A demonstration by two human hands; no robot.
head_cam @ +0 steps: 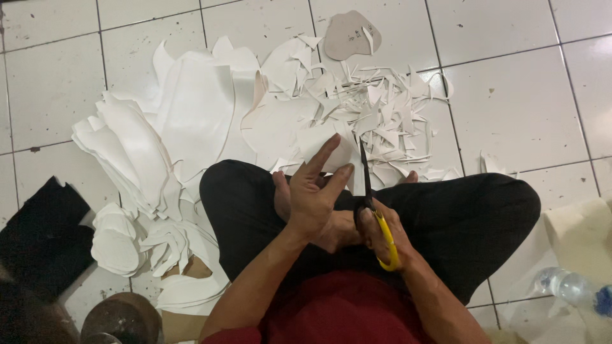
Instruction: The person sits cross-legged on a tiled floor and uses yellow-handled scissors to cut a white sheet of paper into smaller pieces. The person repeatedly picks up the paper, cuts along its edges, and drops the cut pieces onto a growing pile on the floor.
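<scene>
I sit cross-legged on a white tiled floor. My left hand (313,191) pinches a white sheet piece (322,146) between thumb and fingers, held up in front of my knees. Just to its right, my right hand (382,236) grips yellow-handled scissors (373,204), blades pointing up and away along the right edge of the white piece. Beyond the blades lies a heap of small white offcuts (382,108).
A stack of large white sheets (191,108) and cut curved pieces (127,236) lies to my left. A beige cardboard pattern (349,35) rests at the top. Black material (44,229) sits far left, a plastic bottle (570,288) at lower right.
</scene>
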